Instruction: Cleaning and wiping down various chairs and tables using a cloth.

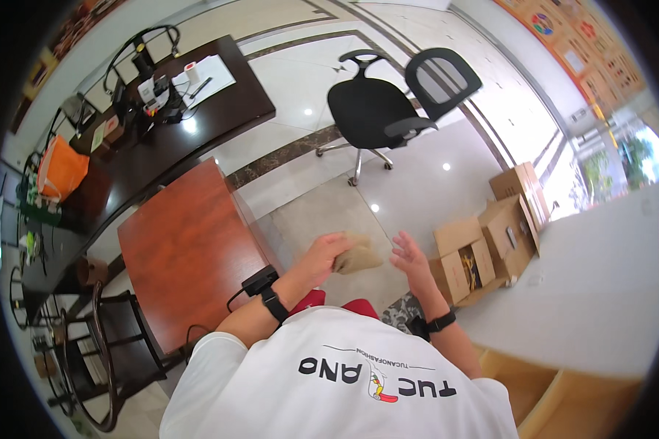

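My left hand (325,253) grips a small, soft-looking tan item (357,255), possibly a folded cloth or pouch; motion blur hides its exact kind. It hangs in front of my body over the tiled floor, with the fingers at its left end. To the right of it, apart from it, my right hand (410,258) is raised with its fingers spread and nothing in them. Both wrists wear black straps with small black devices.
A reddish-brown wooden tabletop (189,247) stands at left, beside a dark desk (219,93) with papers and gadgets. A black office chair (365,112) is ahead. Opened cardboard boxes (456,274) stand at right, near a white surface (576,291). An orange bag (63,167) lies far left.
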A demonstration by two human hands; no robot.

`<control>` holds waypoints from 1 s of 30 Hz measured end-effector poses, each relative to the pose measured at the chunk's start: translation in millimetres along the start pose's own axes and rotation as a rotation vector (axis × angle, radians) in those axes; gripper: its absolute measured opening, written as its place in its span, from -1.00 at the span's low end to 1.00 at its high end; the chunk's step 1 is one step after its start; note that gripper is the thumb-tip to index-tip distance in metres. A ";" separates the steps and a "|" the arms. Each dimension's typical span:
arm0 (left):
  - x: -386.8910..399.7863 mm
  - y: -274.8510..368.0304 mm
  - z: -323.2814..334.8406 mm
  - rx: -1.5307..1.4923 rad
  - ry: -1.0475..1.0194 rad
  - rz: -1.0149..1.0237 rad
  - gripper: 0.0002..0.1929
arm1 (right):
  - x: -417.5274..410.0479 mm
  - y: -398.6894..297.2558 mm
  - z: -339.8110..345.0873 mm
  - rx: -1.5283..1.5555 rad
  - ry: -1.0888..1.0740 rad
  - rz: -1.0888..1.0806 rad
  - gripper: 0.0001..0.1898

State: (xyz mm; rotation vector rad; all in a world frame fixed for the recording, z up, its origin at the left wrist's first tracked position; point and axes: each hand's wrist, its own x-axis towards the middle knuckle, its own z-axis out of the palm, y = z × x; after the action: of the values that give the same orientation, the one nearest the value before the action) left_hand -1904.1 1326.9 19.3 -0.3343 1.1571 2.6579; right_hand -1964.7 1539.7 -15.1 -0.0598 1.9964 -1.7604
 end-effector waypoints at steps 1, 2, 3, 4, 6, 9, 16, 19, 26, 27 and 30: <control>11.0 0.6 -0.2 0.008 -0.039 -0.028 -0.81 | 0.8 -8.3 7.4 -0.026 -0.081 -0.030 -0.41; 23.9 -2.3 -3.3 0.016 -0.076 -0.054 -0.81 | 6.4 -16.3 12.3 -0.051 -0.165 -0.061 -0.43; 36.0 1.8 -2.7 0.029 -0.124 -0.085 -0.81 | 18.2 -21.1 14.1 -0.005 -0.281 -0.027 -0.44; 46.0 7.3 -2.1 0.013 -0.173 -0.115 -0.83 | 31.4 -25.7 15.0 0.040 -0.398 0.009 -0.46; 58.8 25.0 -2.8 0.235 0.012 -0.041 -0.84 | 58.6 -35.7 13.6 0.120 -0.554 0.109 -0.62; 80.9 35.4 -24.5 0.179 0.338 0.068 -0.89 | 120.4 -30.1 -2.2 0.057 -0.581 0.090 -0.75; 76.0 50.6 -50.7 -0.094 0.727 0.230 -0.93 | 218.3 -83.8 31.1 0.540 -0.788 0.318 -0.79; 72.5 71.3 -64.7 -0.033 0.850 0.417 -0.93 | 254.8 -98.6 68.8 0.554 -0.866 0.409 -0.74; 64.5 157.3 -127.4 -0.060 0.966 0.746 -0.88 | 318.5 -173.9 194.7 0.615 -1.036 0.502 -0.71; 61.2 165.7 -139.3 -0.049 1.017 0.755 -0.86 | 331.8 -183.4 214.7 0.603 -1.038 0.508 -0.70; 46.5 178.1 -162.0 0.043 1.227 0.668 -0.74 | 389.8 -189.0 252.8 0.146 -0.809 0.020 -0.56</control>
State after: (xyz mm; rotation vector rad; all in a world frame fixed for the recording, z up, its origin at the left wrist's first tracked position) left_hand -1981.0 1094.1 20.6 -2.0828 1.8312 2.8736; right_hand -2267.3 1141.6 24.0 -0.5981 1.2731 -1.5150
